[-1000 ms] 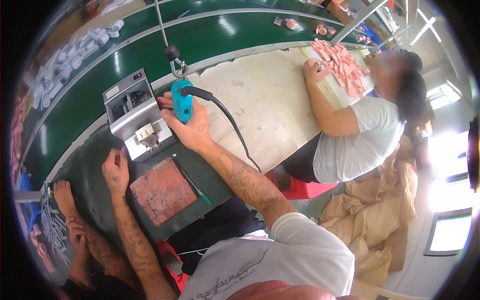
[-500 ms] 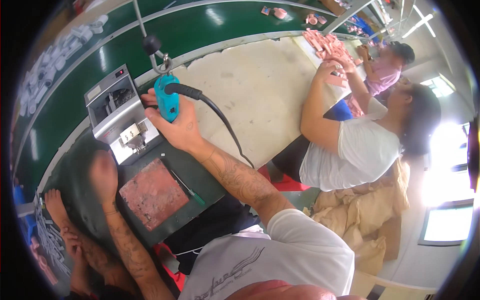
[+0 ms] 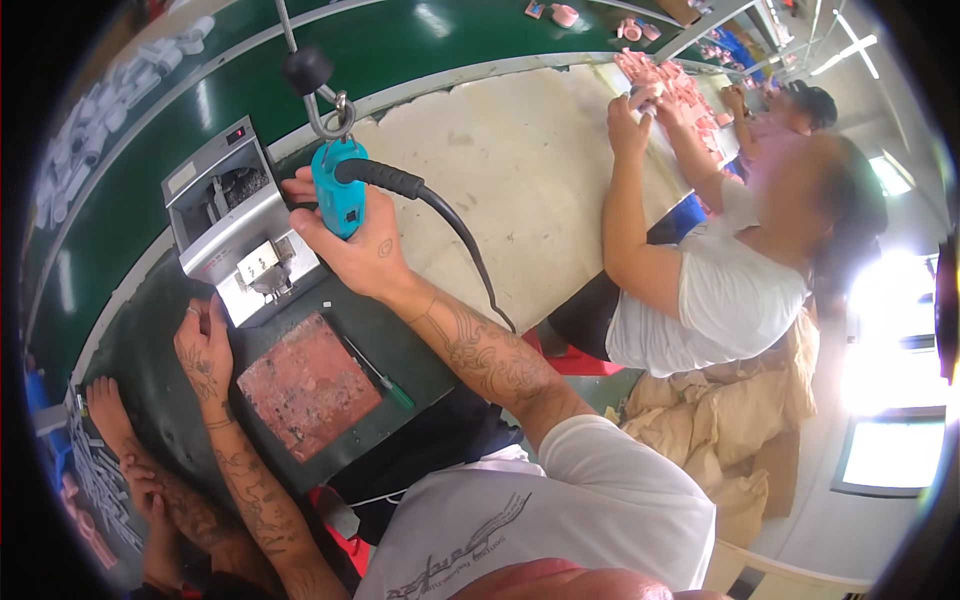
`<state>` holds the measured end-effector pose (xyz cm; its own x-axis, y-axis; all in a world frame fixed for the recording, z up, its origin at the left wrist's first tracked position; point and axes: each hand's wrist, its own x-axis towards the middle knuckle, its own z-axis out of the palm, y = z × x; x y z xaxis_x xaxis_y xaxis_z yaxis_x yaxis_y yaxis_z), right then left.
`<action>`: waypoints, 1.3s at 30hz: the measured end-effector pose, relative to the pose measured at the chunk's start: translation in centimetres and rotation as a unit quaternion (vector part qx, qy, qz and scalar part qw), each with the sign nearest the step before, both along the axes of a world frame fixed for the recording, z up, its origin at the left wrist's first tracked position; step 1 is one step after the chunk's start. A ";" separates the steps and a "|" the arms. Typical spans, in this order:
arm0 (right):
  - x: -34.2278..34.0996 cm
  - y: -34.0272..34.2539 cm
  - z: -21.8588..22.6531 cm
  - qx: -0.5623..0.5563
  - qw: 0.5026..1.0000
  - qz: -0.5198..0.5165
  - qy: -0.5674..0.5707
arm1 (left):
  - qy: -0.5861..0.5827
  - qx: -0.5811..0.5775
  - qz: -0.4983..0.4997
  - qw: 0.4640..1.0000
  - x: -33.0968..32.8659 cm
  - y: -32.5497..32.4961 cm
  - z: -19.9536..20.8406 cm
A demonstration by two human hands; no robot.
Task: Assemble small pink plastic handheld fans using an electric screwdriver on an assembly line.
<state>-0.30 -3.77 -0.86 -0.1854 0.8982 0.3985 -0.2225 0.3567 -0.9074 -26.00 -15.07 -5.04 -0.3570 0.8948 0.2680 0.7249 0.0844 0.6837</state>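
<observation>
Filling the lower edge, a white printed shirt [image 3: 560, 520] lies closest, with both tattooed forearms stretching from it over a dark green counter [image 3: 150, 330]. Flat on that counter is a worn reddish square pad [image 3: 308, 388], and just to its right lies a thin screwdriver with a green handle [image 3: 398, 393]. Beyond the pad, the left hand [image 3: 203, 355] sits by the front corner of a grey boxy machine [image 3: 205, 250], fingers half bent; whether they pinch anything I cannot tell. A small white piece [image 3: 327, 304] lies by the pad's upper corner. Right of the machine, the right hand [image 3: 365, 245] is closed around a teal power tool [image 3: 340, 195], which hangs from a metal hook [image 3: 335, 115] and trails a black cable [image 3: 455, 225]; the tool's lower end is hidden. At far left, a co-worker's hand [image 3: 105, 405] rests on the counter. To the right, a co-worker in white [image 3: 710, 280] holds a pink piece [image 3: 645, 97] beside a heap of pink parts [image 3: 675, 90]. Farther off runs a green belt [image 3: 390, 60], pale tubular parts [image 3: 120, 110] piled toward its left end.
</observation>
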 end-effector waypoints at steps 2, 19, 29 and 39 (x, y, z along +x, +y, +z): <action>-0.3 0.4 -0.5 0.022 0.999 -0.026 0.009 | 0.000 0.003 0.005 1.000 0.5 0.2 0.3; 0.0 -1.8 1.6 -0.002 1.000 0.002 -0.018 | -0.019 0.047 0.040 0.998 0.0 0.1 0.1; 1.4 -6.3 0.9 0.102 0.988 -0.092 -0.076 | -0.052 0.022 0.059 0.997 -0.1 -0.4 1.1; 6.8 -16.2 8.4 0.415 0.909 -0.038 0.003 | 0.017 0.010 0.040 0.999 0.1 -0.4 0.4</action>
